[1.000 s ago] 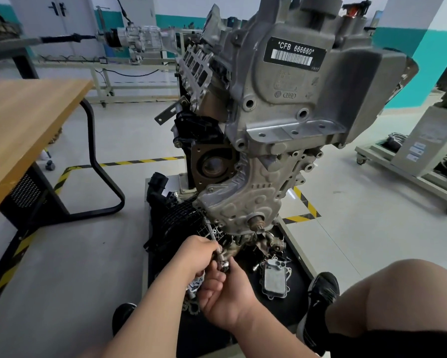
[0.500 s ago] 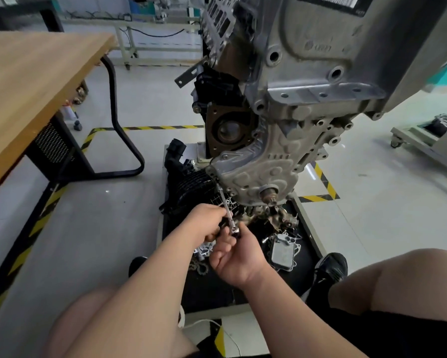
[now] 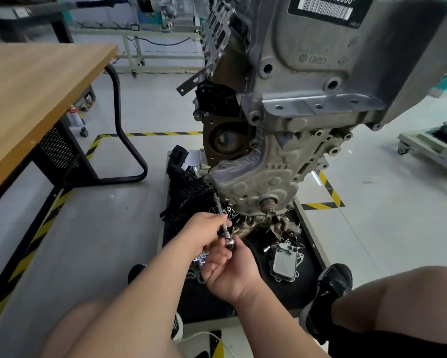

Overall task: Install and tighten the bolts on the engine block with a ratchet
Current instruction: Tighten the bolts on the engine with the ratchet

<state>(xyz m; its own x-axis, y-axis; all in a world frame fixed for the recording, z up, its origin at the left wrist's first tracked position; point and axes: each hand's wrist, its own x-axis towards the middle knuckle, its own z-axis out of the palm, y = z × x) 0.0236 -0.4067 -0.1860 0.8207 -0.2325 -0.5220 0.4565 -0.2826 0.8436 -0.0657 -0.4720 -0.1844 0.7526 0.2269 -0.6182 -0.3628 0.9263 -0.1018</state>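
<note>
We had our left hand (image 3: 204,228) curled round the thin ratchet (image 3: 229,242) and our right hand (image 3: 230,272) pinching its round end, its tip up at the low left corner of the engine block (image 3: 282,140), so the tightening looked only partly done, though we could not tell how much was left.

Left hand (image 3: 204,229): bare forearm extended forward, fingers curled round ratchet (image 3: 223,226) shaft. Right hand (image 3: 230,272): just below, fingers gripping ratchet head. Hands touching.
</note>
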